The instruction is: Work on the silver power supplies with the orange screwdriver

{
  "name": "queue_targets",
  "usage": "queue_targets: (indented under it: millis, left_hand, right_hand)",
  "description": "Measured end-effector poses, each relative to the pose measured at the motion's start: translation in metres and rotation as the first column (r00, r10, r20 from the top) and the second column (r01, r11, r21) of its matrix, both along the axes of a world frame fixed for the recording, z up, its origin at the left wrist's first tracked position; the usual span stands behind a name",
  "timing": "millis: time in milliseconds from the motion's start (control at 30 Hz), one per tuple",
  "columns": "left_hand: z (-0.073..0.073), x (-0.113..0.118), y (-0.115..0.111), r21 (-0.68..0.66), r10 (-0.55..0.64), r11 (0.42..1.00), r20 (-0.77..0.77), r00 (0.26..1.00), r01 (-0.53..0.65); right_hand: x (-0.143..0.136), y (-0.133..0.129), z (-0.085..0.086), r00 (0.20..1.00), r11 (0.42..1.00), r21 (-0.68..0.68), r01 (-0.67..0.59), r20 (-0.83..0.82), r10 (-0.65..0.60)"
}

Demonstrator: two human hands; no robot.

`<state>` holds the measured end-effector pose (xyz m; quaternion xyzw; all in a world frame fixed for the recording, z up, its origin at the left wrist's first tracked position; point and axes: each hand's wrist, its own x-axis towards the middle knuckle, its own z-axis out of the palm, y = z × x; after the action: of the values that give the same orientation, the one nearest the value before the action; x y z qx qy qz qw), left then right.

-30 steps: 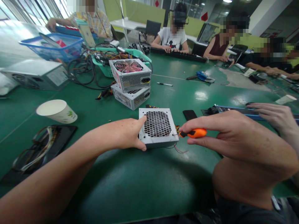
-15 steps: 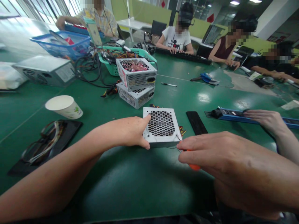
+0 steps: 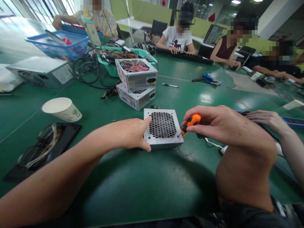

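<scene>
A grey computer power supply (image 3: 163, 125) lies on the green table, its honeycomb grille facing up. My left hand (image 3: 133, 133) grips its left side, the thumb on the top edge; the other fingers are mostly hidden. In my right hand (image 3: 213, 123) is a screwdriver (image 3: 193, 119) with an orange and black handle, held tilted. Its tip reaches the near right corner of the power supply, at or close to the screw hole. Thin wires (image 3: 184, 153) stick out at the near right side of the case.
Two stacked power supplies (image 3: 137, 74) stand behind, beside a green basket (image 3: 114, 71) of cables. At left are a paper cup (image 3: 62, 109) and glasses on a dark case (image 3: 68, 134). A co-worker's hand (image 3: 263, 122) rests at right. Other people sit across the table.
My right hand has risen and turned, bringing the screwdriver's handle from below the near right corner to above and right of it. My left hand keeps its hold.
</scene>
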<state>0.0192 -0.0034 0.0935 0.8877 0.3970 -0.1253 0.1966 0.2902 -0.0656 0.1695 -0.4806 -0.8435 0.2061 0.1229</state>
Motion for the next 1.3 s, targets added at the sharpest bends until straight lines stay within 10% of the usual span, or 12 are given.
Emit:
queue_targets:
  millis: [1300]
  left_hand:
    - [-0.001, -0.002, -0.002, 0.027, 0.003, 1.000, 0.008, 1.000, -0.003]
  right_hand:
    - [0.007, 0.001, -0.010, 0.996, 0.993, 0.107, 0.040, 0.077, -0.048]
